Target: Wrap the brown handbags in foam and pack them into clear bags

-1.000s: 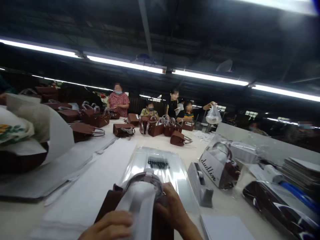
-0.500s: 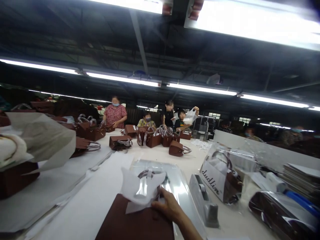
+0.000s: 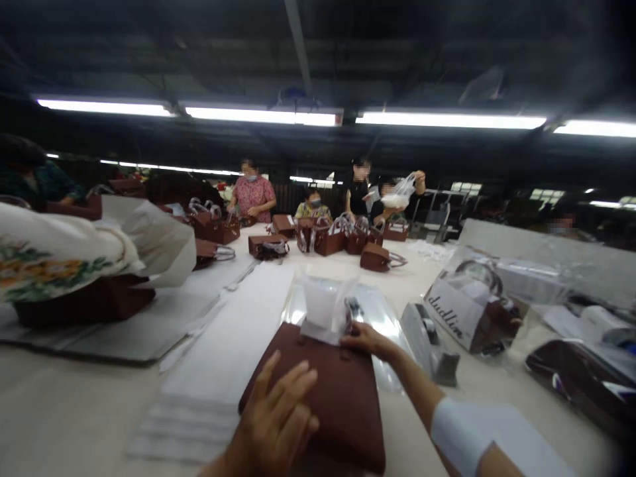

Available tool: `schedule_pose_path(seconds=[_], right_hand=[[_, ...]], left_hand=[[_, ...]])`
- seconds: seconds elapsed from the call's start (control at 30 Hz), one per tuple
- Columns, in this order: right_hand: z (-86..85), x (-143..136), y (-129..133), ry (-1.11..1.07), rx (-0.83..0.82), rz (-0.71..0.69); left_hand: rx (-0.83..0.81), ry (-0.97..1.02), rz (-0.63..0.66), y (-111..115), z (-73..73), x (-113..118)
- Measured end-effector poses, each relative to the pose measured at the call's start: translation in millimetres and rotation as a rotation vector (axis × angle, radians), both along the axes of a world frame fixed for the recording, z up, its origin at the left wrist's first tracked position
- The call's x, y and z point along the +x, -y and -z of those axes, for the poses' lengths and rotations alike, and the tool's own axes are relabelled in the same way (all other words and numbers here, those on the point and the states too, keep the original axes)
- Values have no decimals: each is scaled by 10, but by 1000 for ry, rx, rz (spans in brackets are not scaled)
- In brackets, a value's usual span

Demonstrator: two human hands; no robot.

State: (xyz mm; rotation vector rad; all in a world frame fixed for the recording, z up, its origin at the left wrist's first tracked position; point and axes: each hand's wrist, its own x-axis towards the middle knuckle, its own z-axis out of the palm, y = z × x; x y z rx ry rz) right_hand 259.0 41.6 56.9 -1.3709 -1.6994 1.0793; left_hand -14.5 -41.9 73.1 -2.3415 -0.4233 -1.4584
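A brown leather handbag [image 3: 332, 387] lies flat on the table in front of me. My left hand [image 3: 275, 419] rests palm down on its near end, fingers spread. My right hand [image 3: 362, 339] is at the bag's far edge, fingers on the handle area where white tissue paper [image 3: 322, 308] sticks up. Under the bag's far end lies a clear plastic bag [image 3: 377, 311].
A stack of white paper sheets [image 3: 233, 338] lies left of the bag, a tape dispenser [image 3: 430, 341] to the right, then bagged handbags [image 3: 472, 308]. A co-worker's floral sleeve [image 3: 54, 255] reaches in at left over another bag. Several people and brown handbags [image 3: 328, 238] fill the far end.
The handbag went from upright in both hands to lying flat. My left hand left view, then came back down onto the bag. The camera tilted down.
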Motion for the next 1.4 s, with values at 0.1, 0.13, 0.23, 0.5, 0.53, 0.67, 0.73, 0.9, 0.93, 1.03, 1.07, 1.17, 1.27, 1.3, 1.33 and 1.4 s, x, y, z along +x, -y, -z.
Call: schedule_pose_path(seconds=[0.1,0.13,0.23,0.5,0.53,0.67,0.73,0.9,0.93,1.03,1.07,1.17,1.27,1.3,1.33,1.4], right_hand=[[138,105,-82,-1,-107,18],[194,132,-113,-5,-124,21],[322,182,-177,-24,-136,20],[421,231,-195,-43,-126,22],[417,232,-196,-53,-130,18],[327,227,-200,-99,-163,-30],[268,205,-195,-102,-207,-86],[299,87,-202,-49,-291,-182],[322,72,-208,-34,-286,-172],[299,86,-141,49,-252,-76],[247,106,-61,88,-226,-12],[9,146,412,198,-58,236],[-129,80,1047,373,343,127],[-112,38,1221,460,466,-20],[-64,-8,1353,537,576,-114],[90,-93,1482,627,796,-175]], left_hand=[[-136,-260,148,98,13,-134],[-152,-363,158,139,92,-180],[-130,-543,61,278,474,-312],[-209,-766,82,344,951,-500],[-196,-722,96,348,925,-497],[-120,-432,90,279,557,-336],[-120,-420,18,171,261,-186],[-207,-448,79,-130,-85,171],[-232,-466,95,-160,-55,219],[-265,-492,98,-168,82,293],[-270,-484,96,-154,114,295],[-298,-475,103,-109,143,271],[-325,-481,111,-82,154,251],[-328,-477,116,-75,165,248],[-332,-475,117,-71,176,247],[-348,-482,120,-77,175,244]])
